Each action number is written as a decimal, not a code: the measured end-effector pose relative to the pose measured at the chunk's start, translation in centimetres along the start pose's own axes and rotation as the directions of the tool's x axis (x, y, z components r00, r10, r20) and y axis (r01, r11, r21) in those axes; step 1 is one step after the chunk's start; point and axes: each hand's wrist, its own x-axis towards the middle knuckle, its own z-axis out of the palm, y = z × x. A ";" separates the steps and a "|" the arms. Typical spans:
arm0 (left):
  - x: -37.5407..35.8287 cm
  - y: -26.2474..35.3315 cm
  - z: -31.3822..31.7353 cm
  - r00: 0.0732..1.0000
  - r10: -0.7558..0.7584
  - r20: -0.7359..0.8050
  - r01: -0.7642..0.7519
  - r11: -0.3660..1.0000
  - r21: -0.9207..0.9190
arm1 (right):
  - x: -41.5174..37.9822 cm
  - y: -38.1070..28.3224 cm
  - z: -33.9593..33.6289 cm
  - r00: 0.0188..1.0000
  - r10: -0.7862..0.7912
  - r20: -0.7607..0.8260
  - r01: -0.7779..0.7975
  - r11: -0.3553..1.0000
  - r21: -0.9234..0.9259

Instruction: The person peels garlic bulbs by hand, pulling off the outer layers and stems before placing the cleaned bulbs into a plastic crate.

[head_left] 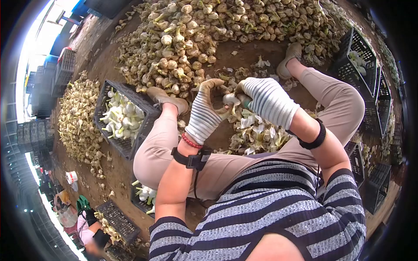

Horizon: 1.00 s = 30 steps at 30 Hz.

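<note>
A pale garlic bulb (230, 99) is between my two gloved hands, above the ground between my legs. My left hand (205, 112), in a striped white glove with brown fingertips, curves its thumb and fingers around the bulb's left side. My right hand (266, 101), in a matching glove, is closed at the bulb's right side. A small green piece shows under its fingers, but most of what it grips is hidden. Below the hands lies a heap of loose garlic skins (257, 132).
A large pile of untrimmed garlic (183, 52) spreads in front. To the left stands a black crate (130, 102) of cleaned white bulbs, with another garlic heap (80, 122) beyond. Black crates (359, 61) stand at right. Another person (89, 230) sits at lower left.
</note>
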 end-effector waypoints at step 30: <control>-0.6 0.0 0.8 0.997 -0.008 0.075 0.018 0.991 -0.136 | 0.6 0.2 -1.7 0.988 -0.108 -0.108 0.093 0.986 -0.140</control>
